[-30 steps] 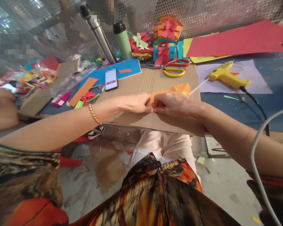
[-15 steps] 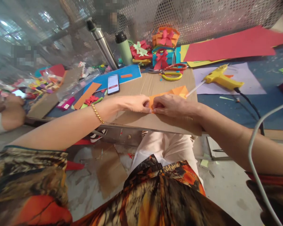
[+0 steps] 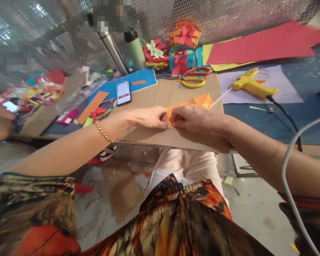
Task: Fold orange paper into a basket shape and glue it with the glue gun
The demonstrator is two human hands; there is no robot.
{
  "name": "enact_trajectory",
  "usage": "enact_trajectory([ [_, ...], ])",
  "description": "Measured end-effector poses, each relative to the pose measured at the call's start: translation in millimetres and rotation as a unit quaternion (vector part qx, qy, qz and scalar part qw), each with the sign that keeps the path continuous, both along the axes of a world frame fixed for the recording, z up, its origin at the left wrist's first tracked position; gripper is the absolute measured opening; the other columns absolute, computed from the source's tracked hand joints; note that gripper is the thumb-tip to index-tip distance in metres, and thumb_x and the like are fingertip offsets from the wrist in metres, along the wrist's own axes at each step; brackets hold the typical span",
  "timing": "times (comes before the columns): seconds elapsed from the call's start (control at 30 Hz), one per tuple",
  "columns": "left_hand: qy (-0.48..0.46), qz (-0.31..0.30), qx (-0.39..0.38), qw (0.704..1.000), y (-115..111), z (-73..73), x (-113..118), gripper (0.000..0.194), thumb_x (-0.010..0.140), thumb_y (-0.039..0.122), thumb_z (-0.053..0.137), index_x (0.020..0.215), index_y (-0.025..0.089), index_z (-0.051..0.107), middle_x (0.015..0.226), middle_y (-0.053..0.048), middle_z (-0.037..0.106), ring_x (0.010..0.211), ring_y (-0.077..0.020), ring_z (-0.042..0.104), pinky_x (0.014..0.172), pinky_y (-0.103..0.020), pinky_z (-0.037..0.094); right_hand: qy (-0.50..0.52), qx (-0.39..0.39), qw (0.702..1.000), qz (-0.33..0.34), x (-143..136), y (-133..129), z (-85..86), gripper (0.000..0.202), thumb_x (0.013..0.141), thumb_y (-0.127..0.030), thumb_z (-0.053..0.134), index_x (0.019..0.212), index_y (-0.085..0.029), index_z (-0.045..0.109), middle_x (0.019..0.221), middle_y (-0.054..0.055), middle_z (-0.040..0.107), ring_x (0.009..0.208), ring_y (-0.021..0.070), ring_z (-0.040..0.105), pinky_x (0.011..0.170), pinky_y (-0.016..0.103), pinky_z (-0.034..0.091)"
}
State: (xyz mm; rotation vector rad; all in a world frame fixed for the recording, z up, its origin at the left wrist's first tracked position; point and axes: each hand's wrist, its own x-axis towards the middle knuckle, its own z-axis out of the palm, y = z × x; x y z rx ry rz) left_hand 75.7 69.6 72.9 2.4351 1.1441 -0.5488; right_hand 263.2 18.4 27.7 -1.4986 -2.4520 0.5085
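Orange folded paper (image 3: 200,100) lies on the brown cardboard sheet (image 3: 160,94), partly hidden under my hands. My left hand (image 3: 154,116) pinches its near left end between thumb and curled fingers. Right beside it, my right hand (image 3: 189,116) is closed on the same paper, with the fingertips of both hands almost touching. Past my right hand, the paper's folded far end shows, with the tip of a white glue stick (image 3: 221,97) close to it. That stick runs from the back of a yellow glue gun (image 3: 254,84).
Scissors (image 3: 193,81) with red and yellow handles lie beyond my hands. A phone (image 3: 123,94) rests to the left, near a blue board (image 3: 146,79). Small paper baskets (image 3: 185,35) stand at the back. A pale cable (image 3: 288,160) hangs at right. Another person's hand (image 3: 0,124) is at far left.
The view has shifted slightly, so things on the table sit a little further left and higher. My hands keep their hold on the orange paper with barely any movement.
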Motion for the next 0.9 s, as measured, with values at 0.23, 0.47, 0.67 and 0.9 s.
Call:
enact_trajectory([
  [0.23, 0.049, 0.023, 0.004, 0.999, 1, 3.0, 11, 0.031, 0.08, 0.048, 0.064, 0.089, 0.019, 0.059, 0.085, -0.003, 0.062, 0.073, -0.018, 0.052, 0.063, -0.031, 0.035, 0.006, 0.017, 1.0, -0.009, -1, -3, -4.4, 0.021, 0.09, -0.024, 0.056, 0.102, -0.023, 0.073, 0.1, 0.007, 0.076, 0.085, 0.0215, 0.065, 0.065, 0.03, 0.036],
  [0.47, -0.029, 0.033, 0.007, 0.999, -8, 1.0, 3, 0.03, 0.08, 0.049, 0.061, 0.084, 0.02, 0.055, 0.085, -0.003, 0.059, 0.075, -0.0162, 0.05, 0.065, -0.029, 0.036, 0.025, 0.061, 0.998, -0.019, -5, -8, -11.8, 0.029, 0.092, -0.027, 0.056, 0.113, -0.025, 0.076, 0.101, 0.005, 0.078, 0.087, 0.0207, 0.066, 0.066, 0.029, 0.033],
  [0.67, -0.029, 0.032, 0.004, 0.999, -9, -1.5, 0, 0.031, 0.076, 0.049, 0.062, 0.083, 0.02, 0.054, 0.085, -0.002, 0.06, 0.075, -0.0164, 0.05, 0.064, -0.03, 0.035, 0.012, 0.101, 0.993, 0.054, -3, -11, -9.8, 0.03, 0.092, -0.021, 0.052, 0.105, -0.02, 0.08, 0.104, 0.008, 0.077, 0.085, 0.0187, 0.065, 0.068, 0.028, 0.036],
  [0.9, -0.038, 0.083, -0.011, 0.996, -8, 4.0, 4, 0.028, 0.07, 0.044, 0.07, 0.078, 0.021, 0.057, 0.079, 0.0, 0.059, 0.073, -0.0157, 0.048, 0.063, -0.03, 0.033, 0.051, 0.013, 0.999, -0.008, -4, -10, -4.0, 0.034, 0.088, -0.018, 0.058, 0.11, -0.027, 0.082, 0.104, 0.002, 0.081, 0.09, 0.0195, 0.071, 0.075, 0.027, 0.046],
])
